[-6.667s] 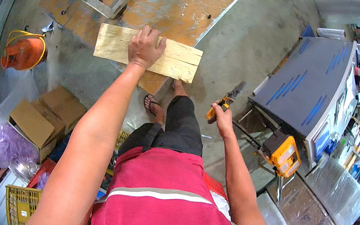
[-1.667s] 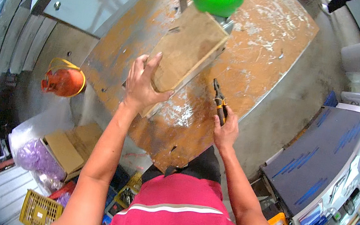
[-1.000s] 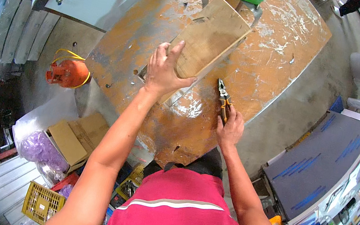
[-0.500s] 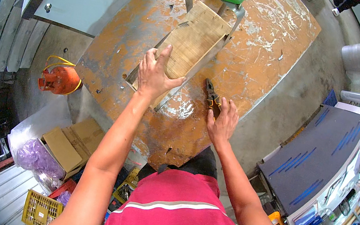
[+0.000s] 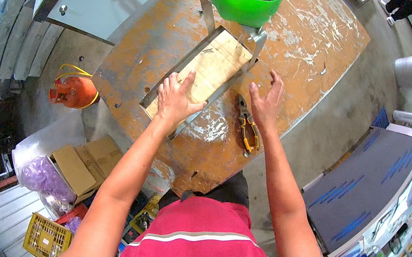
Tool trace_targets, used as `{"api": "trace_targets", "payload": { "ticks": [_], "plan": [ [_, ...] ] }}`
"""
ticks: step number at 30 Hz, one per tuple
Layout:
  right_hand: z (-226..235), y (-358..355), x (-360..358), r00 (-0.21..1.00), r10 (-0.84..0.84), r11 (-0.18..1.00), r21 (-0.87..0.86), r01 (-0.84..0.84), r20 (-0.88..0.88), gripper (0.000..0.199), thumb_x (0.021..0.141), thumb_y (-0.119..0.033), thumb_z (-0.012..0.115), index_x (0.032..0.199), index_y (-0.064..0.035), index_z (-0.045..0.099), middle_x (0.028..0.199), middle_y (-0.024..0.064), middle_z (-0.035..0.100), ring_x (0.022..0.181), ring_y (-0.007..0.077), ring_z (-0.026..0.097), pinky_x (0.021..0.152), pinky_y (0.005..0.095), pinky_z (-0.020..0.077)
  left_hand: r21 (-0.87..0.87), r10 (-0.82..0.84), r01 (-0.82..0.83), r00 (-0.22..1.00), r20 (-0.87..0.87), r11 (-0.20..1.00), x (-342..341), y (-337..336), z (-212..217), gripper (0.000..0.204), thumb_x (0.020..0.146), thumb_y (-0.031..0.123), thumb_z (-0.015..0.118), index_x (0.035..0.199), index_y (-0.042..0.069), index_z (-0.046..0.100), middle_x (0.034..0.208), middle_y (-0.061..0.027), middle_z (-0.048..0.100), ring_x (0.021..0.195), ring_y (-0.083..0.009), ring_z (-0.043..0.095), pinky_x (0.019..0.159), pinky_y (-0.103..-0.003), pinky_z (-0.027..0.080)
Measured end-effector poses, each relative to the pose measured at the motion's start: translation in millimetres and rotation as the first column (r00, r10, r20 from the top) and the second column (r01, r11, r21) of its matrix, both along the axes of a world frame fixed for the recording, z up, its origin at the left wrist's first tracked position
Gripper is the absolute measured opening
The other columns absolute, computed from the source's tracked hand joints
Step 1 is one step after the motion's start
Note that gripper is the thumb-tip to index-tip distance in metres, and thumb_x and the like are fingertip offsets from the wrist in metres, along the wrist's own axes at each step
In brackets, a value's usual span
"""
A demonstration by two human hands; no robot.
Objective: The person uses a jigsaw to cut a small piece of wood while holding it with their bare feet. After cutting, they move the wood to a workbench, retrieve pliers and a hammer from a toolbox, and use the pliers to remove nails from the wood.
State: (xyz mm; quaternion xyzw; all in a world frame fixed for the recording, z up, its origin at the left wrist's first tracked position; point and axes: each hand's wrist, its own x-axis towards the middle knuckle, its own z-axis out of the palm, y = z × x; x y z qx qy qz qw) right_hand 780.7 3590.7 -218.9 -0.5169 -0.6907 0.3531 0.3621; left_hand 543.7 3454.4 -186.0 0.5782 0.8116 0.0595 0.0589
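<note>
Board (image 5: 220, 60) first: it's a pale wooden one, lying slantwise inside a long metal frame (image 5: 182, 65) on a beat-up brown table (image 5: 311, 64) with white scuffs all over it. The frame's strips show along both long sides of the wood, and a couple of metal ends stick out past its far end.

Left hand (image 5: 174, 96) is palm down on the near part of the wood, fingers spread rather than clenched, thumb stretched out toward the right edge. Can't tell from where I'm standing how hard it's pressing, tbh.

Right hand (image 5: 267, 102) has nothing in it: fingers loose and a bit curled, thumb apart, up over the table. Just beside it, pliers (image 5: 243, 114) with yellow-and-black handles lie on the tabletop, right of the frame, handles pointing back at the person.

Past the far end of the frame there's a bright green tub (image 5: 243, 9) with dark bits in it, can't make out what. Off to the left, an orange gas cylinder (image 5: 77, 92) with a yellow hose (image 5: 74, 68) sits on the floor.
</note>
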Motion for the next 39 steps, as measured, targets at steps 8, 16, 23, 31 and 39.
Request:
{"api": "trace_targets", "payload": {
  "ticks": [8, 16, 23, 31, 39],
  "plan": [
    [-19.7, 48.5, -23.4, 0.974, 0.220, 0.957, -0.183, -0.227, -0.058, 0.088, 0.086, -0.048, 0.078, 0.152, -0.0020, 0.041, 0.150, 0.0242, 0.049, 0.142, 0.0393, 0.046, 0.119, 0.0469, 0.0368, -0.027, 0.066, -0.064, 0.995, 0.069, 0.998, -0.2, -7.9, 1.8, 0.107, 0.066, 0.059, 0.088, 0.159, 0.030, 0.043, 0.141, -0.0265, 0.048, 0.124, -0.0427, 0.050, 0.102, -0.054, 0.042],
    [-37.9, 38.4, -61.2, 0.994, 0.084, 0.965, -0.241, -0.100, -0.076, 0.084, 0.090, -0.040, 0.082, 0.150, 0.0003, 0.039, 0.141, 0.0253, 0.055, 0.132, 0.0361, 0.055, 0.112, 0.0446, 0.0434, 0.104, 0.262, -0.271, 0.961, 0.092, 0.957, -11.6, -31.4, -2.5, 0.104, 0.071, 0.068, 0.084, 0.156, 0.021, 0.048, 0.141, -0.0216, 0.048, 0.127, -0.0390, 0.051, 0.103, -0.052, 0.045],
    [-49.2, 49.1, -69.1, 0.994, 0.109, 0.974, -0.202, -0.107, -0.005, 0.074, 0.089, -0.034, 0.084, 0.141, 0.0030, 0.047, 0.130, 0.0223, 0.060, 0.117, 0.0328, 0.061, 0.103, 0.0433, 0.0484, -0.106, 0.515, -0.591, 0.584, 0.627, 0.800, -135.6, -134.8, -6.4, 0.081, 0.092, 0.056, 0.074, 0.155, 0.010, 0.049, 0.128, -0.0178, 0.066, 0.115, -0.0312, 0.064, 0.102, -0.041, 0.049],
    [-37.5, 50.3, -63.1, 0.981, 0.101, 0.923, -0.351, -0.155, -0.165, 0.058, 0.097, -0.025, 0.077, 0.141, 0.0004, 0.049, 0.110, 0.0119, 0.069, 0.101, 0.0208, 0.065, 0.090, 0.0361, 0.0532, -0.303, 0.479, -0.520, 0.244, 0.844, 0.799, -86.0, -144.5, -35.3, 0.085, 0.089, 0.049, 0.082, 0.148, -0.003, 0.047, 0.135, -0.0177, 0.064, 0.124, -0.0239, 0.060, 0.106, -0.038, 0.047],
    [-65.8, 49.2, -85.3, 0.970, -0.118, 0.941, -0.336, 0.041, -0.213, 0.064, 0.095, -0.043, 0.078, 0.127, 0.0047, 0.050, 0.109, 0.0161, 0.065, 0.100, 0.0238, 0.062, 0.090, 0.0379, 0.0519, -0.253, 0.646, -0.788, 0.225, 0.729, 0.561, -69.4, -125.2, -26.5, 0.078, 0.088, 0.042, 0.083, 0.145, 0.000, 0.050, 0.133, -0.0167, 0.061, 0.121, -0.0292, 0.060, 0.104, -0.043, 0.049]
  ]
}}
